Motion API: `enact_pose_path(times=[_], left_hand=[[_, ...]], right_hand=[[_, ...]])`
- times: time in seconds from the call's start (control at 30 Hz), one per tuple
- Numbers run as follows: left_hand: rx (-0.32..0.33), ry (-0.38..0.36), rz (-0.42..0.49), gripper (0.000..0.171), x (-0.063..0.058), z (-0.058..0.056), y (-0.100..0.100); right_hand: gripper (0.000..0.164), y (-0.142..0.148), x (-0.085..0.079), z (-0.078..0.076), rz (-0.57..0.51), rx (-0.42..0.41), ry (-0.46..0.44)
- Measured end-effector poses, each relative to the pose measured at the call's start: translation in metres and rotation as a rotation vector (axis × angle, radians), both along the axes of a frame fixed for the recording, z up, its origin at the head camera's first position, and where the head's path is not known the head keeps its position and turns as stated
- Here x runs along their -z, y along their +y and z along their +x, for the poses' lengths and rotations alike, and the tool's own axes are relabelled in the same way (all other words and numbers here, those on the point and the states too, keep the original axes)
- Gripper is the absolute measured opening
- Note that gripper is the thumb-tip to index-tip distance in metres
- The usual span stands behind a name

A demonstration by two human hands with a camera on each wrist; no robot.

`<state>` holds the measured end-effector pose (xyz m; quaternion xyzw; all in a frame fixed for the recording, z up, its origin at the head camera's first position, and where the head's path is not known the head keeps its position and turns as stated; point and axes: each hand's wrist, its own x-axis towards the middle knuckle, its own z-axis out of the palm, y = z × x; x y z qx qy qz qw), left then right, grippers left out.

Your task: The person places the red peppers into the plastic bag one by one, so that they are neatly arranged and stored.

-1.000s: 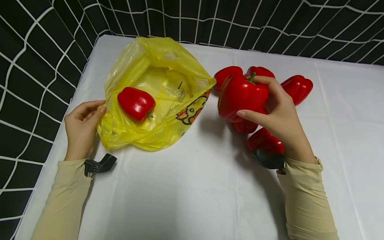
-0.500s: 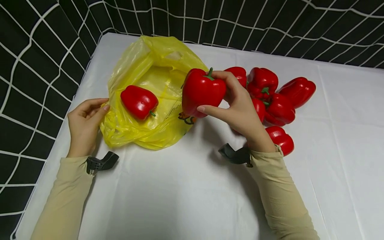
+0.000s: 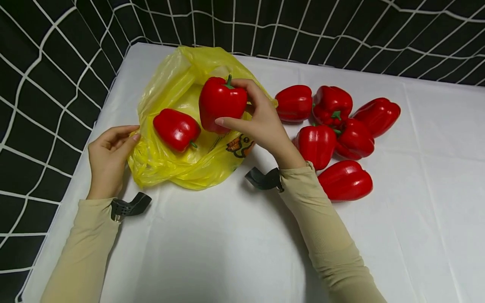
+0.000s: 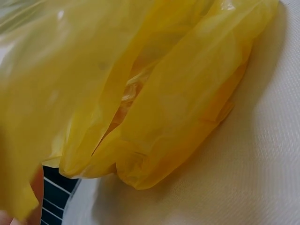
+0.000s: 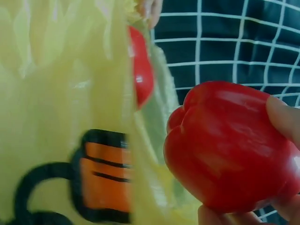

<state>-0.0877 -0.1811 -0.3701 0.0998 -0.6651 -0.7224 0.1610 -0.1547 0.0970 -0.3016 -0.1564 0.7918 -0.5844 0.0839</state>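
A yellow plastic bag (image 3: pixel 182 174) with a printed cartoon figure lies with its mouth spread on the table. One red bell pepper (image 3: pixel 177 130) rests inside it, green stem toward the lower right. My left hand (image 3: pixel 107 162) pinches the bag's left rim between thumb and fingers; the left wrist view shows mostly crumpled yellow plastic. Over the bag's opening, my right hand (image 3: pixel 261 122) grips another red bell pepper (image 3: pixel 221 103) by its side, stem up. In the right wrist view this held pepper (image 5: pixel 229 145) is beside the bag's printed wall (image 5: pixel 61 93), apart from the pepper inside.
To the right of the bag several red bell peppers (image 3: pixel 350 139) lie in a loose cluster on the white-covered table (image 3: pixel 212 244). A white net (image 3: pixel 265 29) over a dark backing borders the table at the back and left.
My right hand has carried its bell pepper leftward from above the cluster to over the bag's opening. My left hand keeps its pinch on the bag's rim, barely moved.
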Motion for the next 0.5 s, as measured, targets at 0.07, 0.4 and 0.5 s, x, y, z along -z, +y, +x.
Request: enact_pose_path(times=[0.07,0.4,0.5], left_hand=[[0.001,-0.004,-0.001,0.015,0.001,0.000,0.000],[0.001,0.018,-0.011,0.015,0.001,0.001,-0.001],[0.000,0.011,-0.006,0.015,0.002,0.000,0.000]], right_hand=[[0.069,-0.002,0.008,-0.003,0.041,-0.003,-0.001],[0.077,-0.002,0.038,-0.015,0.066,-0.001,-0.025],[0.078,-0.003,0.045,-0.016,0.071,-0.011,-0.055]])
